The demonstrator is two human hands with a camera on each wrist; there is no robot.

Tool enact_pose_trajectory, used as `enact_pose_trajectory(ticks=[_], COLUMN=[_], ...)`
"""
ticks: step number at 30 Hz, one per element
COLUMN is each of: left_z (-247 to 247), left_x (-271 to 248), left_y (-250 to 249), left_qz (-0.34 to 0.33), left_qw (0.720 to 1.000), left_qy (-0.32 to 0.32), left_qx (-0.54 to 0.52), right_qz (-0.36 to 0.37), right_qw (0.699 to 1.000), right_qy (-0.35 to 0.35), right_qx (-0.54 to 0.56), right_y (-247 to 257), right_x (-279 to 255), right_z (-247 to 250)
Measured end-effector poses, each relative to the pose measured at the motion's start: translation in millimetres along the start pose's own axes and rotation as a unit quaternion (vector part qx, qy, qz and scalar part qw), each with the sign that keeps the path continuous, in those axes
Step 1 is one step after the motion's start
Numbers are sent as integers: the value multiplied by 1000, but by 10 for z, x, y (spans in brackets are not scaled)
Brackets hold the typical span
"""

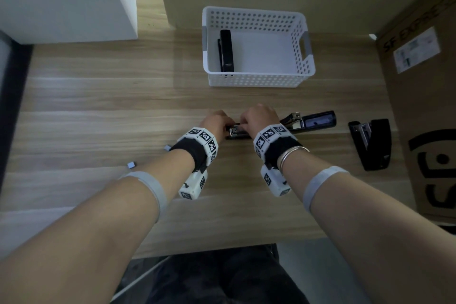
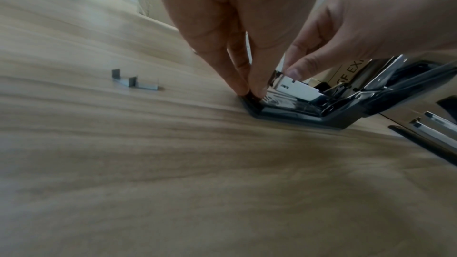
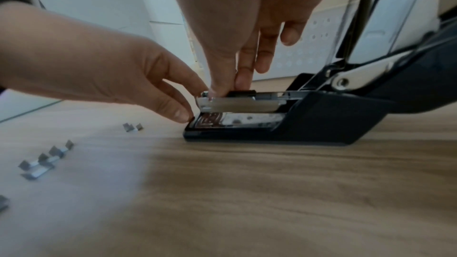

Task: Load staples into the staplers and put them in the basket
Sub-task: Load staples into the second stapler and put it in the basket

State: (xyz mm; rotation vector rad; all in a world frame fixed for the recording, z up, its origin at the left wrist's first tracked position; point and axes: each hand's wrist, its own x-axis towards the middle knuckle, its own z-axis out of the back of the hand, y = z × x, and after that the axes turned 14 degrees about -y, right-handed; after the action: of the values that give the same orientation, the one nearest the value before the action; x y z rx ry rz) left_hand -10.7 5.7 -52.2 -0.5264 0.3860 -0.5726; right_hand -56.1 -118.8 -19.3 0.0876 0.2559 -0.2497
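An open black stapler lies on the wooden table, its lid swung back to the right. My left hand pinches the front tip of its base. My right hand pinches the front of the metal magazine with thumb and forefinger; whether staples lie under those fingers is hidden. A white perforated basket stands behind, holding one closed black stapler. Another open black stapler lies at the right. Loose staple strips lie left of my hands.
A large cardboard box walls off the right side. A white box stands at the back left. The table's near edge runs just below my forearms. One more staple piece sits by my left forearm.
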Motion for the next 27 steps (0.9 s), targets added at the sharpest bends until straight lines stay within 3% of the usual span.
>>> enact_pose_trajectory(ticks=[6,18,23,27], left_z=[47,569,545,462], left_x=[-85,-513,-592,-581], left_y=[32,860,971,971], left_qz=[24,72,67,67], left_qw=[1000,989,987,989], left_qy=[-2,52,78,56], left_qx=[-18,116,123,117], right_qz=[-18,0,7,8], right_qw=[998,999,999,999], right_qy=[-9,-40,-35,-41], right_qx=[-55,-26,-23,-16], right_y=[-46,214,267,231], right_x=[-54,-136,-178,-202], right_z=[34,94,5,-22])
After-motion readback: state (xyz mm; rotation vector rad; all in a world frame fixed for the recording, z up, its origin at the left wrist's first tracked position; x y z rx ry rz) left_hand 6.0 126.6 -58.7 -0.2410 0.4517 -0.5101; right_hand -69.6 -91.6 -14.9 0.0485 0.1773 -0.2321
